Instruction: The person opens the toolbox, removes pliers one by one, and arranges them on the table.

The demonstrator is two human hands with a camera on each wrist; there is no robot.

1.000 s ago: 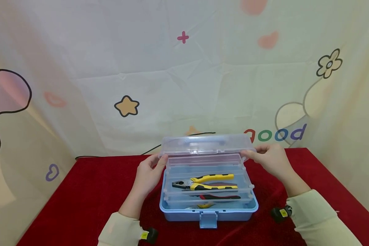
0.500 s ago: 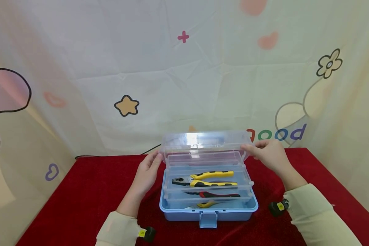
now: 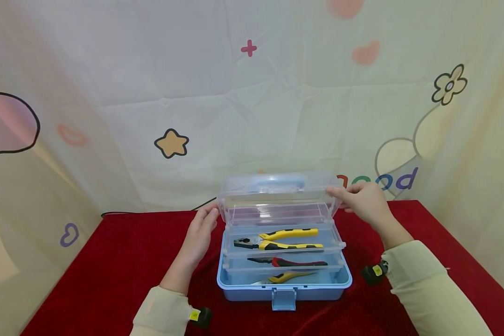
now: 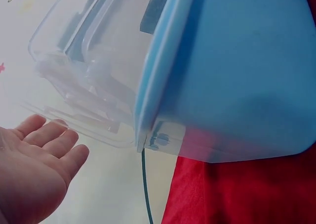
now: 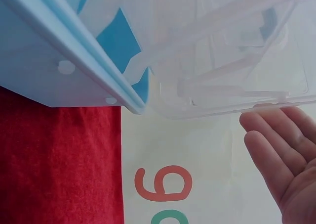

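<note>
A blue toolbox (image 3: 315, 294) has its clear lid (image 3: 273, 184) raised at the back, with clear tiered trays (image 3: 279, 214) lifted over the base. Yellow-black pliers (image 3: 291, 233), red-black pliers (image 3: 294, 263) and a yellow-handled tool (image 3: 285, 277) show inside or through the clear plastic. My left hand (image 3: 197, 235) is at the lid's left edge, its fingers loosely extended in the left wrist view beside the clear plastic. My right hand (image 3: 367, 203) pinches the lid's right edge; its fingers lie against the outer side in the right wrist view, thumb hidden there.
Red cloth (image 3: 143, 261) covers the table around the toolbox. Behind it hangs a pale printed curtain (image 3: 252, 116), with a thin dark cable (image 3: 203, 204) along the table's back edge. The blue latch (image 3: 283, 299) hangs down at the toolbox front.
The lid has tilted further up and back, and the trays have risen and spread, exposing more of the lower tools. Both hands have moved slightly up with the lid.
</note>
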